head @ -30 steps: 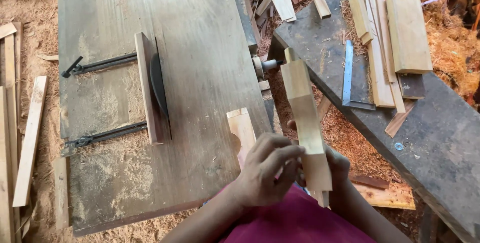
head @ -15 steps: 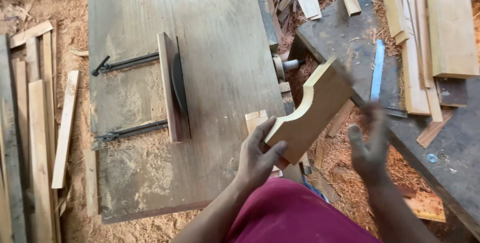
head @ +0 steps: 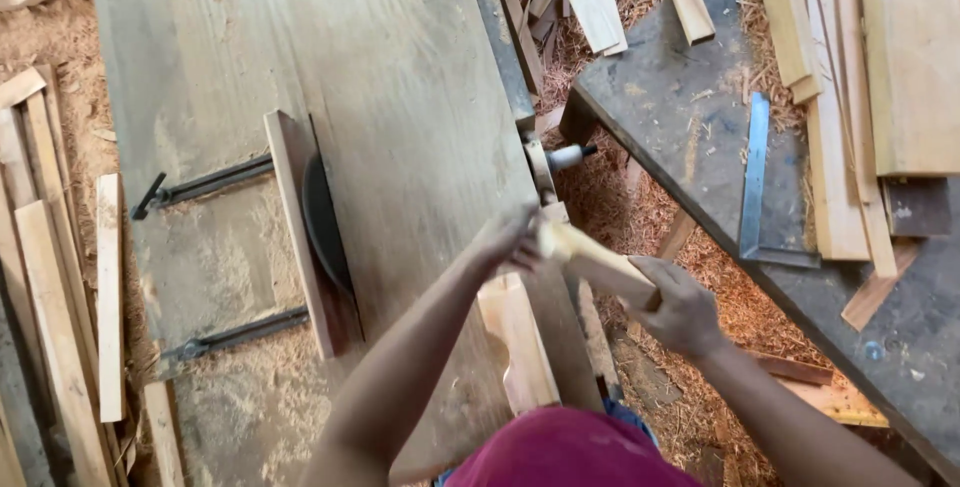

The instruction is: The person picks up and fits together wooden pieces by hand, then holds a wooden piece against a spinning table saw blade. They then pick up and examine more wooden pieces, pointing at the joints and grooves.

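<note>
We grip a pale wood piece point(head: 590, 259) with both hands above the counter's point(head: 400, 97) right edge: our left hand point(head: 510, 239) is curled round its far-left end, our right hand point(head: 680, 305) clamped on its near-right end. A second piece point(head: 520, 342) lies on the counter just below, with the saw blade point(head: 325, 222) to the left.

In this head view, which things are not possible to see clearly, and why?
- Wood piece: blurred by motion, so its shape is unclear; both hands hold it.
- Left hand: blurred; its grip cannot be read finger by finger.
- Right hand: its fingers wrap under the piece, hidden.
- Second block on the saw table: its near end is hidden behind the person's red clothing.
- Plank stack: cut off by the right edge.
</note>
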